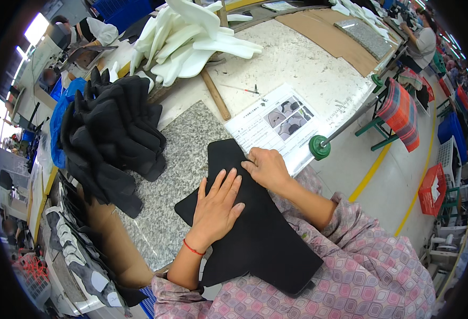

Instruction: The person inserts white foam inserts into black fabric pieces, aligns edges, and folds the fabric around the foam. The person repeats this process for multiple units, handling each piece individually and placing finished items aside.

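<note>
A flat black foam-like cut piece [268, 231] with several lobes lies partly on the speckled granite slab [178, 138] and partly over my lap. My left hand [218, 207] rests flat on its upper part, fingers stretched out and slightly apart. At the piece's upper right edge, my right hand [266, 167] is curled closed, thumb and fingers pinching that edge. Whatever lies under the piece is hidden. A heap of similar black pieces [111, 122] stands on the slab's left side.
White foam pieces [191, 42] are piled at the back. A wooden-handled hammer [215, 93] and a printed sheet [271, 122] lie beyond the slab. A cardboard box [111, 239] stands left, a metal rod with green knob [319, 147] right. People [420, 42] work farther off.
</note>
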A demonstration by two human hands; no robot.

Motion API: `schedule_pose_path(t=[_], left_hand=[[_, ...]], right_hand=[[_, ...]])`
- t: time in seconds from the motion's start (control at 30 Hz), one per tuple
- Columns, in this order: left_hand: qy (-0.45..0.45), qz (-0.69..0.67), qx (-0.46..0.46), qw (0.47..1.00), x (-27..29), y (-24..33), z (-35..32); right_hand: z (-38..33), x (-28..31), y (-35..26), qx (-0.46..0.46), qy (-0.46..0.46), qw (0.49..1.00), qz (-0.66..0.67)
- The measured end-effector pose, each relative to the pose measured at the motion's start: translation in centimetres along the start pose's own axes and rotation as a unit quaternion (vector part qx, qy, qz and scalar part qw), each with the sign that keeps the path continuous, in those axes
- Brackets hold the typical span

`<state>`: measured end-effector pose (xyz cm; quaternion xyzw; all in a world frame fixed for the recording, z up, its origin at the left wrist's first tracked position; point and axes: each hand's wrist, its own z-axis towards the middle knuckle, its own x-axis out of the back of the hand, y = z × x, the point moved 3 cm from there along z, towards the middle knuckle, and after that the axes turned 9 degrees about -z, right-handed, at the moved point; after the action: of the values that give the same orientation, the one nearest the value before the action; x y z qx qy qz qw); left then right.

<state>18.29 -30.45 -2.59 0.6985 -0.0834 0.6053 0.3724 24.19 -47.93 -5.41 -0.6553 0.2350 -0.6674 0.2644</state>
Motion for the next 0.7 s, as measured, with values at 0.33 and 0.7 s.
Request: schedule_pose_path(t=[0.33,0.7], left_hand=[[0.022,0.011,0.048,0.999,-0.9,0.9,0.3],[0.095,-0.145,0.066,0.983,-1.0,-0.3,0.0]], right_hand=[[-2.9,1.0,1.5,-0.007,-0.052,0.995,0.089],[-2.4,3.6,-2.7,0.078,0.043,0.995,0.041]])
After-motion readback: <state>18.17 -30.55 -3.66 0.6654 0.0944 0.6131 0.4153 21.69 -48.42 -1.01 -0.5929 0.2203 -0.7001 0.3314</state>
